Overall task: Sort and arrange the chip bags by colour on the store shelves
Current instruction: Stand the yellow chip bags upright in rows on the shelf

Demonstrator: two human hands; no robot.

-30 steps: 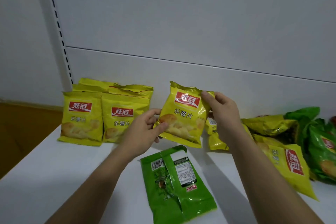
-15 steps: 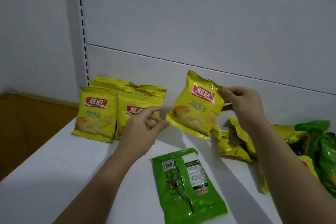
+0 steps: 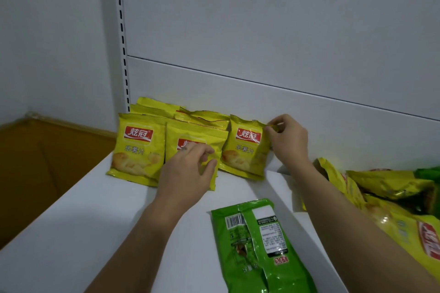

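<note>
The right hand (image 3: 288, 140) pinched an upright yellow foil chip bag (image 3: 245, 150) by its corner; the left hand (image 3: 188, 171) touched the neighbouring yellow bag (image 3: 195, 133) (grip unclear).

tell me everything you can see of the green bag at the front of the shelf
The green bag is a glossy, foil-like packet lying flat, back side up, on the white shelf. A seam runs down its middle, with a barcode at upper left, a white patch and black text panel at right, and a red logo below. Its crimped top points toward the back; its lower end leaves the frame. Only the shelf touches it.
</note>
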